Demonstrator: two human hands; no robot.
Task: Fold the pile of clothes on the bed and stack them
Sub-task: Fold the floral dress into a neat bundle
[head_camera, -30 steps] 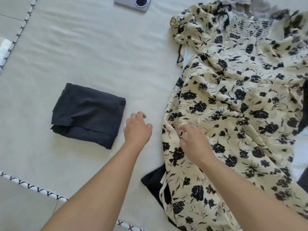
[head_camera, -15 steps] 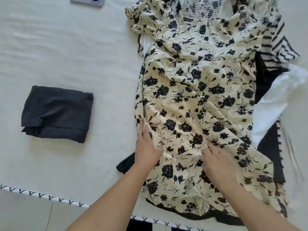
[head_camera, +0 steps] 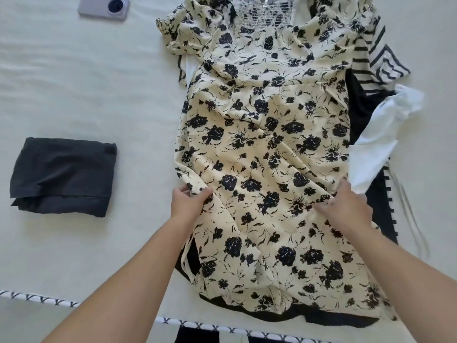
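The pale cream bed (head_camera: 86,90) fills the view, its near edge trimmed with a black-and-white cross-stitch border. Across its right half lies the cream dress with black flower print (head_camera: 267,149), spread lengthwise with its smocked bodice at the far end and its hem at the near edge. It rests on top of the remaining pile: a black-and-white striped garment (head_camera: 376,60) shows at the far right, a white cloth (head_camera: 380,134) pokes out along the right side, and black fabric (head_camera: 321,318) peeks from under the hem.

To the left, well apart from the dress, sits a folded dark charcoal garment (head_camera: 64,174), the start of the stack. A lilac phone (head_camera: 105,9) lies at the far edge.

The left hand (head_camera: 188,201) pinches the dress's left edge between thumb and fingers. The right hand (head_camera: 346,206) rests on the dress near its right edge with fingers bent into the cloth; whether it truly grips the fabric I cannot tell.

The step in hand looks like straightening the dress before its first fold. The next move probably calls for lifting one long edge and carrying it over toward the other, keeping the thin fabric from dragging the garments beneath.
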